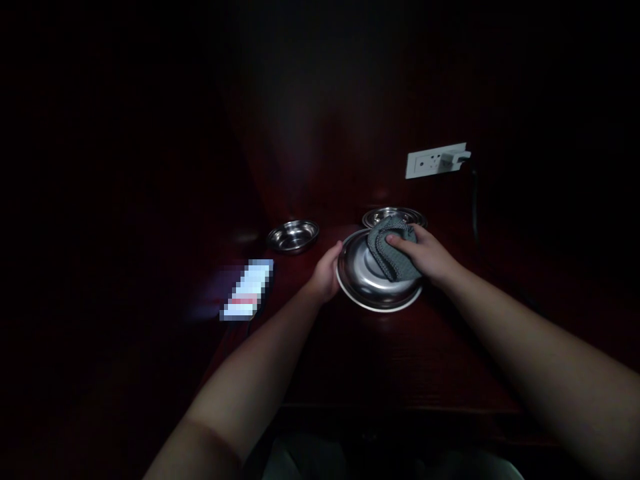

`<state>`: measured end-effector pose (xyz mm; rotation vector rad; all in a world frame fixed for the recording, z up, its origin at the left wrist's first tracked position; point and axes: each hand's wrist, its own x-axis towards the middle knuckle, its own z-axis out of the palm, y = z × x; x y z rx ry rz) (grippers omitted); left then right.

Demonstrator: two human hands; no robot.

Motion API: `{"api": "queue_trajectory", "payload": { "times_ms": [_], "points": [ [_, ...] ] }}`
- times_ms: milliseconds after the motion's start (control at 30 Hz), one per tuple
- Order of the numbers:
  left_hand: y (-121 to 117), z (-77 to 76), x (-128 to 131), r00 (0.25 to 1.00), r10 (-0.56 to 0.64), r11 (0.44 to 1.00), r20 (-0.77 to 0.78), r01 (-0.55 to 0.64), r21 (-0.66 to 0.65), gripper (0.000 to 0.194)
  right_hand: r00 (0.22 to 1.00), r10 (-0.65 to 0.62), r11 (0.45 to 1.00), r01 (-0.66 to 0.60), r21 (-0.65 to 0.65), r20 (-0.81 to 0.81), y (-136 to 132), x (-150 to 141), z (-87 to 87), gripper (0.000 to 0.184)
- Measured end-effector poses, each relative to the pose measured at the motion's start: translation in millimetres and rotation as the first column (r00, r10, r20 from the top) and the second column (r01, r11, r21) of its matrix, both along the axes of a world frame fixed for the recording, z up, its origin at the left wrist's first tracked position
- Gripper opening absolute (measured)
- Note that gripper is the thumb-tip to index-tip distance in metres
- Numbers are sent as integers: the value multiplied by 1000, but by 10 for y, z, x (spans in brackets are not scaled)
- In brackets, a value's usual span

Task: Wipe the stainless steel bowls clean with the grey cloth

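Note:
A shiny steel plate (360, 273) is held up above the dark red table, its underside seemingly turned toward me. My left hand (328, 273) grips the plate's left rim, thumb along the edge and the other fingers hidden behind. In my right hand (430, 255) is a folded grey textured cloth (387, 250), pressed on the plate's upper right with the thumb on top. Just behind the plate, partly covered by it and the cloth, lies a stack of steel plates (373, 217). To the left stands a shallow steel bowl (294, 237).
A lit phone (249, 291), its screen blurred out, is at the left side of the table (400, 373). On the back wall is a white socket (423, 164) with a plug (457, 157) in it. The plug's dark cable (475, 207) hangs down. Surroundings are very dark.

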<state>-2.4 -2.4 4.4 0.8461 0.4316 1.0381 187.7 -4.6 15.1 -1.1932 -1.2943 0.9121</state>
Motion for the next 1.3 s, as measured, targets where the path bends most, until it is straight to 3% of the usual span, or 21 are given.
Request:
{"api": "queue_trajectory", "payload": {
  "times_ms": [267,467,667,1033,1300],
  "points": [
    [2,3,-18,995,-28,999,93,30,-20,55,989,-128,990,133,56,-79,72,38,-31,45],
    [-67,-95,35,1000,-19,999,-14,19,-28,40,979,-202,977,204,61,-32,131,104,-98,43],
    [-4,-124,11,992,113,993,-46,-112,30,34,991,-135,989,135,53,-3,135,67,-149,46],
    [50,-82,-10,989,128,992,-71,-129,-8,27,997,-29,999,31,-30,76,82,61,-111,46],
    [59,-82,-15,990,119,992,-74,-121,-23,26,990,-21,999,15,46,138,96,75,-156,40]
  ]
}}
